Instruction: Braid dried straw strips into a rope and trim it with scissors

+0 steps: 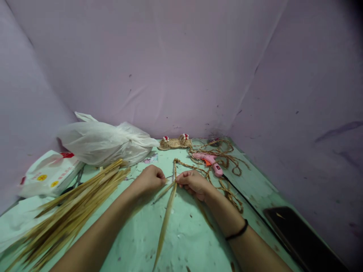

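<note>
My left hand (151,177) is closed in a pinch, with a bit of dried leaf strip showing at its fingertips. Beside it, my right hand (194,184) pinches the lower end of a thin plaited cord (175,170), where loose strips fan out. One long pale strip (167,223) runs from that point toward the near edge, and a shorter one slants down to the left. Another strip (204,215) hangs below my right hand. The finished plait bends at its top and trails off right. My right fingers partly hide the join.
A bundle of dried leaf strips (82,211) lies left, near scissors (76,183), a white box (53,173) and a tied plastic bag (104,141). Behind are a woven piece with flowers (173,143) and braided cord (229,156). Right are a pink glue gun (217,169) and a phone (300,238).
</note>
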`<action>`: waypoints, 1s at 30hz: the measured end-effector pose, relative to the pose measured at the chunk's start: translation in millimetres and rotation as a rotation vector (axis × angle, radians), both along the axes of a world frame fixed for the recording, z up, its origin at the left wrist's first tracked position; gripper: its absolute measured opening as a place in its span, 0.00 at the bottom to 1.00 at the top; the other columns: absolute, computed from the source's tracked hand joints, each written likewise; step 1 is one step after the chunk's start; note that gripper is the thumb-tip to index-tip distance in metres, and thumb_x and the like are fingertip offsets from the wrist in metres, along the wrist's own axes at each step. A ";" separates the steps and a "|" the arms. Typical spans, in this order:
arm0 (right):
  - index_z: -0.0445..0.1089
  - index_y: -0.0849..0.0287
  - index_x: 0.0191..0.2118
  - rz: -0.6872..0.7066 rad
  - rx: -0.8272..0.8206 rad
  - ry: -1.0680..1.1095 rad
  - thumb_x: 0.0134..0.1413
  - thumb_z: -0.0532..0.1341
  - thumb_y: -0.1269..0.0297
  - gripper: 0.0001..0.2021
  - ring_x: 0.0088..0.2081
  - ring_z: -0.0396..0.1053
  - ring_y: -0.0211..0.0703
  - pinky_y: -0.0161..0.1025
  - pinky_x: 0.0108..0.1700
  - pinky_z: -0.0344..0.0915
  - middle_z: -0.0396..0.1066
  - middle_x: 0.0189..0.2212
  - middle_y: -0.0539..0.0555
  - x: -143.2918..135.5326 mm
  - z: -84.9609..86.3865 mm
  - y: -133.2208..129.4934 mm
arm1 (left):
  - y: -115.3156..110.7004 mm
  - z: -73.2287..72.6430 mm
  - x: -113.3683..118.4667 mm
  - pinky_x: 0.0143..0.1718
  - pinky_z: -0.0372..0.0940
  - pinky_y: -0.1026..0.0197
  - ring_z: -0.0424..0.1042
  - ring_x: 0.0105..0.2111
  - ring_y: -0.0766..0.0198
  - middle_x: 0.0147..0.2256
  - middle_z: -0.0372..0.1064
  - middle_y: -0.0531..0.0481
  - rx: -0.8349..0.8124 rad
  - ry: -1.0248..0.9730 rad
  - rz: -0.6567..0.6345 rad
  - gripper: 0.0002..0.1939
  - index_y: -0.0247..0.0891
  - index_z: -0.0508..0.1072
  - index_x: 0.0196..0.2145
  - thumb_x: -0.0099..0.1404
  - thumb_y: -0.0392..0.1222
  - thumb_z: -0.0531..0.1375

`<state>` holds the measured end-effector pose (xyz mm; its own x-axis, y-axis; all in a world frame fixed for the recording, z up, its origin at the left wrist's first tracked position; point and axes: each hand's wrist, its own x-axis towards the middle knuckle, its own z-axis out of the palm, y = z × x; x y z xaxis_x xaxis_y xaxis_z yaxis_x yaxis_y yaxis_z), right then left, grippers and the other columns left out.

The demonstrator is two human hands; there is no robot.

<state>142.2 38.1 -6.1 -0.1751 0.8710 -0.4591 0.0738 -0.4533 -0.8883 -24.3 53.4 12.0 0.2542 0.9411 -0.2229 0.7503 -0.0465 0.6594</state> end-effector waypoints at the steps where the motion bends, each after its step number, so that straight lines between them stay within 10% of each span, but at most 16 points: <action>1: 0.64 0.63 0.20 0.002 0.007 -0.012 0.40 0.57 0.72 0.04 0.09 0.42 0.25 0.30 0.13 0.35 0.57 0.10 0.43 -0.4 -0.4 0.1 | 1.3 2.2 -0.8 0.20 0.48 0.68 0.54 0.18 0.71 0.15 0.58 0.56 -0.054 -0.071 0.005 0.07 0.33 0.71 0.19 0.42 0.40 0.56; 18: 0.63 0.63 0.18 0.008 0.080 -0.071 0.37 0.57 0.73 0.03 0.10 0.42 0.25 0.31 0.14 0.36 0.55 0.09 0.42 -3.3 -4.4 0.5 | -2.6 -11.1 17.1 0.15 0.52 0.67 0.55 0.11 0.71 0.10 0.57 0.57 -0.250 -0.362 0.126 0.06 0.34 0.66 0.24 0.43 0.34 0.57; 30: 0.64 0.63 0.18 -0.004 0.089 -0.095 0.37 0.57 0.73 0.04 0.11 0.42 0.26 0.31 0.15 0.37 0.56 0.10 0.43 -4.7 -3.1 -1.0 | -6.0 -4.9 14.8 0.18 0.47 0.67 0.51 0.15 0.73 0.11 0.55 0.57 -0.087 -0.111 0.037 0.05 0.31 0.71 0.18 0.41 0.34 0.56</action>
